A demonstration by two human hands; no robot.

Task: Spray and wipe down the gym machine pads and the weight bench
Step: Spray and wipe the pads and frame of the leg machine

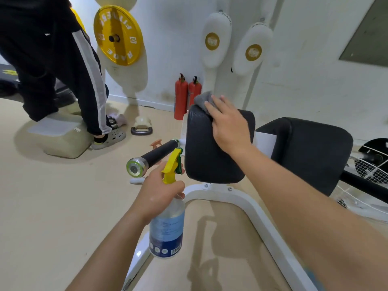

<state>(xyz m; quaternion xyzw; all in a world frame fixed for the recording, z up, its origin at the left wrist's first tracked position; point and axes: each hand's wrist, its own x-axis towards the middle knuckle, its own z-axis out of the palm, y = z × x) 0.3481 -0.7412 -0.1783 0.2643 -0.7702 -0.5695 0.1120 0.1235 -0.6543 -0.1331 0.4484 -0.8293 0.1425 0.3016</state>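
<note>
Right hand (227,124) lies flat, fingers straight, pressing a grey cloth (203,101) onto the top edge of the nearer black pad (206,152); the cloth sticks out past the fingertips at the pad's upper left corner. Left hand (160,191) is wrapped round the neck of the spray bottle (168,225), yellow trigger head (173,162) above the fist, nozzle just beside the pad's left face. A second black pad (310,152) sits to the right, untouched.

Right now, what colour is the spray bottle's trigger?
Yellow, on the spray bottle in the left hand; head view.
</note>
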